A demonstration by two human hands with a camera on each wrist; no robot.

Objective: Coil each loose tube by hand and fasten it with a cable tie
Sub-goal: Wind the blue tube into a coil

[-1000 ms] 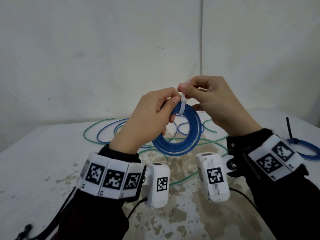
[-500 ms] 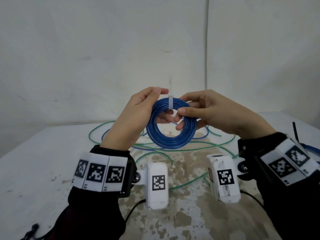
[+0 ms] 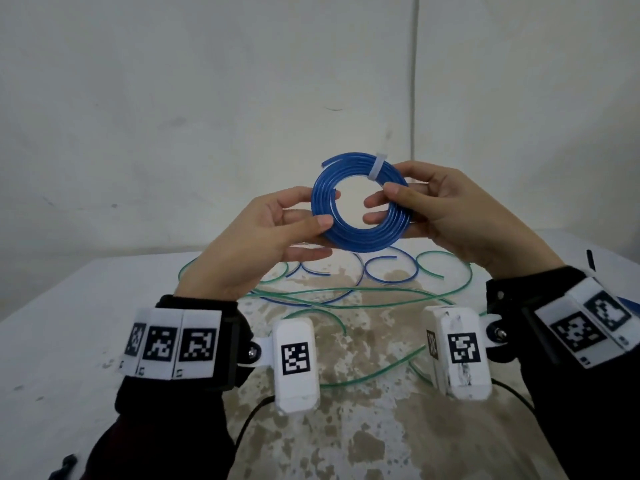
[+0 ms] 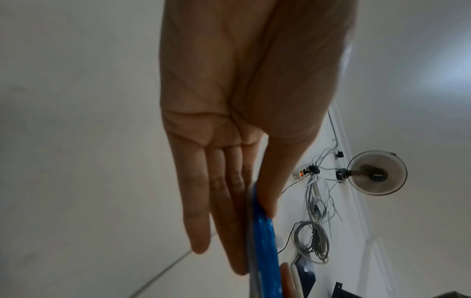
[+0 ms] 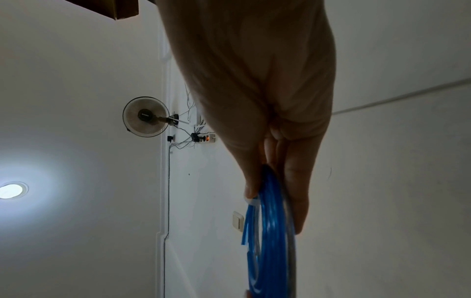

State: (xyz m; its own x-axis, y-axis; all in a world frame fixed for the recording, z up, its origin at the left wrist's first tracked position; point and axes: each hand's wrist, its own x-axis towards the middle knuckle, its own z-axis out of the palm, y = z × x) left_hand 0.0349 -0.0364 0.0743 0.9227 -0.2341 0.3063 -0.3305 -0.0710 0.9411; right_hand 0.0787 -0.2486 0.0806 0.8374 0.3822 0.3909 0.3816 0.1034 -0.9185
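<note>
Head cam has the blue tube coil (image 3: 360, 202) held up in the air above the table (image 3: 69, 323), facing the person, w/ a white cable tie (image 3: 375, 167) wrapped round its top right. Left hand (image 3: 263, 237) pinches the coil's left side, thumb in front and fingers behind, and the left wrist cam backs that up: thumb on one face, straight-ish fingers (image 4: 216, 201) on the other. Right hand (image 3: 446, 209) pinches the right side the same way, thumb tip just below the tie; its fingers poke thru the coil's middle but the rest of them is hidden behind the tubing. One cut end of the tube sticks out loose at the coil's top left. Can't tell if the tie is pulled tight, it's too small and a bit blurry, and I can't make out its tail either. Down on the table, loose green tubes (image 3: 346, 292) and thin blue ones (image 3: 391, 271) lie tangled, partly hidden behind both hands and the wrist cams. Far right edge there's a bit of blue by the sleeve, mostly cut off, no idea what.
</note>
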